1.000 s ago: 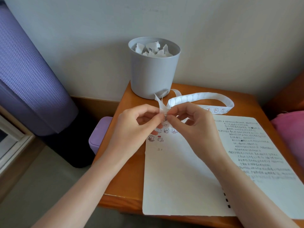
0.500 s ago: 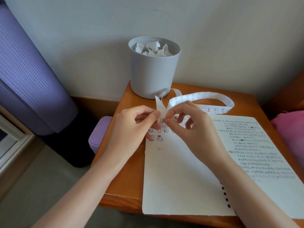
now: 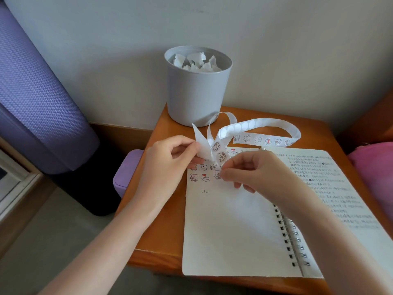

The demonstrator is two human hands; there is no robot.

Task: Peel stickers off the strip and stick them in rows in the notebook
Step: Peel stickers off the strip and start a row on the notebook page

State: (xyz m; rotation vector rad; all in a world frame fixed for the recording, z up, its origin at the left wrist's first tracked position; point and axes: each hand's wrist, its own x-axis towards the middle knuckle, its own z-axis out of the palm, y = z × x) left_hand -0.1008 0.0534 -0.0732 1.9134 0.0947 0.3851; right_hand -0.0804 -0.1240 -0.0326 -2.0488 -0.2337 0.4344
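Note:
An open spiral notebook (image 3: 229,231) lies on a small wooden table (image 3: 161,226). Rows of little cartoon stickers (image 3: 204,172) fill the top left of its blank left page. A white sticker strip (image 3: 263,128) loops from the table's back toward me. My left hand (image 3: 168,165) pinches the strip's peeled end above the page's top edge. My right hand (image 3: 255,173) pinches a small sticker (image 3: 217,173) with thumb and forefinger, low over the page at the right end of the second row.
A grey bin (image 3: 197,92) holding crumpled white paper stands at the table's back left against the wall. A purple rolled mat (image 3: 38,99) leans at the left, a purple box (image 3: 125,175) sits beside the table, and pink fabric (image 3: 374,173) lies at right.
My right hand drew away from the strip with a sticker and moved down and right to the page. My left hand kept its pinch on the strip's end.

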